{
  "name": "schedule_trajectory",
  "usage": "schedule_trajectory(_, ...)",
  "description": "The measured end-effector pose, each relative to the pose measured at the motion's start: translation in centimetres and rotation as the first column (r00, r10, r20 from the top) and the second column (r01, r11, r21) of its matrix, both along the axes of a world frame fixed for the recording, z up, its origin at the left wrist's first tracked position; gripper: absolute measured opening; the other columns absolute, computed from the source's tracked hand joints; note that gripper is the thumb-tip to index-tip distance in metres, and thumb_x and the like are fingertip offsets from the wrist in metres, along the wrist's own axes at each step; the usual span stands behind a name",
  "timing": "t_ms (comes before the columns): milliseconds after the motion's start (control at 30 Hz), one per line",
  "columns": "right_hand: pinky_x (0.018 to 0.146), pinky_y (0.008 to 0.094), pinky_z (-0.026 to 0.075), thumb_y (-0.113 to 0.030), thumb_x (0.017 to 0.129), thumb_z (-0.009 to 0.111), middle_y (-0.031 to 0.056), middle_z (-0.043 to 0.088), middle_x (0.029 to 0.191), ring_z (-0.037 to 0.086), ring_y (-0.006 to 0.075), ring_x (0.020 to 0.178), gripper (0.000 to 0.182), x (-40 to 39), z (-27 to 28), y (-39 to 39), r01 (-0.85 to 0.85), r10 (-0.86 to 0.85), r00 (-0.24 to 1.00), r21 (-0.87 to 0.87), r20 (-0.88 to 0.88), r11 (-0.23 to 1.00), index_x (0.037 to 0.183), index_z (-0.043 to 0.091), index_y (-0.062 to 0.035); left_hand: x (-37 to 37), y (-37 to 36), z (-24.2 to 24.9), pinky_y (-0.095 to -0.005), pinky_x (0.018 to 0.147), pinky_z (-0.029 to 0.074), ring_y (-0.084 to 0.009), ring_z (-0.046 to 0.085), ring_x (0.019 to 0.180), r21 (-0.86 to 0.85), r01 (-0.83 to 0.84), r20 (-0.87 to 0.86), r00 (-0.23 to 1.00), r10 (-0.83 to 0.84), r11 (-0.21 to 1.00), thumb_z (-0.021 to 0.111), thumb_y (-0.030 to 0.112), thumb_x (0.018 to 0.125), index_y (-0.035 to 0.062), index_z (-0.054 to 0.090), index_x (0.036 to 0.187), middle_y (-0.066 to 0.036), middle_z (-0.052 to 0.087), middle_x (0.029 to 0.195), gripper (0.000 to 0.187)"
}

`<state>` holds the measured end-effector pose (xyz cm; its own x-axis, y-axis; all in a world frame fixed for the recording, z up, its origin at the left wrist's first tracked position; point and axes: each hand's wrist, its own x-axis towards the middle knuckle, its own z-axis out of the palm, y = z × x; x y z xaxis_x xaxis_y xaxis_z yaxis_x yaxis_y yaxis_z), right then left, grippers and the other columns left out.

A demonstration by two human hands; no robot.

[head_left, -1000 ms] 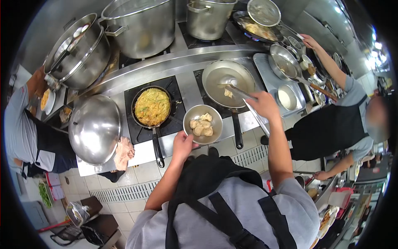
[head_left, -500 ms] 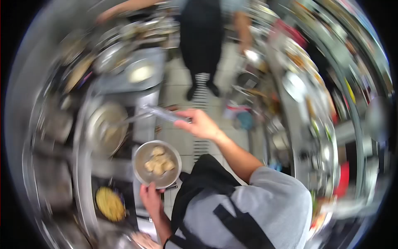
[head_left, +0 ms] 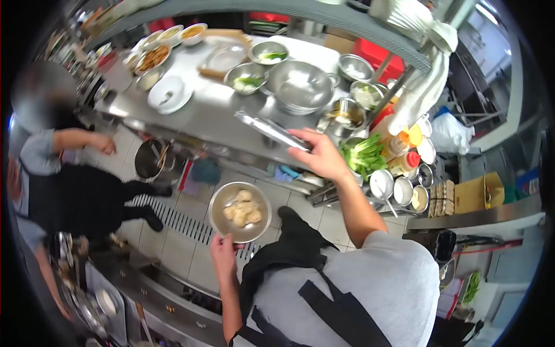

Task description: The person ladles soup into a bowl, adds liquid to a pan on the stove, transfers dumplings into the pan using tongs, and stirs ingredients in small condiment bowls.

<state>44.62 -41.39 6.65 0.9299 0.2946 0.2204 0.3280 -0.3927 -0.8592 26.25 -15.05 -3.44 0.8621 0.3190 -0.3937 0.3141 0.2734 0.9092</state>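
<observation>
My left hand (head_left: 224, 252) is closed on the rim of a round metal bowl (head_left: 215, 203), held over the tiled floor. Several pale, browned lumps of food (head_left: 243, 209) lie in the bowl. My right hand (head_left: 319, 154) grips a pair of metal tongs (head_left: 266, 128), which point away to the left over the edge of the steel counter (head_left: 202, 118). Nothing is seen between the tips of the tongs.
Metal bowls (head_left: 300, 87), a white plate (head_left: 170, 95), leafy greens (head_left: 365, 155) and sauce bottles (head_left: 404, 163) stand on the counter. At the left is a co-worker in a dark apron (head_left: 81, 199). Near them stands a pot (head_left: 149, 159). A slotted drain (head_left: 179, 222) crosses the floor.
The view has swung from the stove side to the steel counter. The bowl and tongs have come along in my hands, away from the pans. The co-worker now shows at the left.
</observation>
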Motion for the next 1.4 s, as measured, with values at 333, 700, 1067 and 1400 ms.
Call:
schedule_trajectory(333,0.075,0.0422,0.047,-0.018,0.076,0.064,0.0207,0.060,0.090,0.059,0.0386,0.084,0.032,7.8,3.4,-19.5,0.520,-0.434,0.854,-0.449,0.287,0.726,0.100,0.062,0.0030,19.8,-19.0,-6.3,-0.0246,0.053,0.051,-0.0149,0.063,0.061,-0.038,0.456,0.042,0.890,-0.455,0.889,0.048,0.006,0.085,-0.0051,0.057,0.098,-0.010,0.063,0.080,0.019)
schedule_trajectory(700,0.082,0.0393,0.051,-0.015,0.075,0.058,0.0206,0.064,0.100,0.062,0.0327,0.096,0.025,16.2,1.1,-17.5,-0.055,-0.373,0.917,-0.973,-0.138,0.225,0.093,0.067,-0.0006,19.7,-17.3,-7.0,-0.0271,0.061,0.052,-0.0183,0.066,0.070,0.011,0.503,-0.044,0.864,-0.502,0.864,0.056,0.031,0.090,-0.0041,0.056,0.104,-0.012,0.065,0.086,0.038)
schedule_trajectory(1067,0.071,0.0430,0.049,-0.022,0.080,0.057,0.0168,0.061,0.091,0.060,0.0348,0.082,0.023,19.9,15.1,-0.9,0.056,0.258,0.802,-0.497,0.539,0.866,0.094,0.064,-0.0049,-11.5,-4.6,-26.0,-0.0300,0.048,0.053,-0.0206,0.062,0.061,0.032,-0.520,-0.550,0.704,0.450,0.853,0.058,0.020,0.085,0.0003,0.054,0.091,-0.011,0.059,0.081,0.021)
schedule_trajectory(1400,0.088,0.0449,0.046,-0.020,0.085,0.047,0.0197,0.062,0.107,0.059,0.0344,0.102,0.030,41.7,17.4,19.8,0.391,-0.025,0.848,-0.593,0.529,0.704,0.107,0.062,-0.0064,-29.2,-3.1,-28.8,-0.0285,0.042,0.046,-0.0163,0.053,0.051,0.089,-0.850,-0.562,0.387,0.731,0.519,0.060,0.022,0.084,0.0051,0.051,0.085,-0.006,0.053,0.070,0.019)
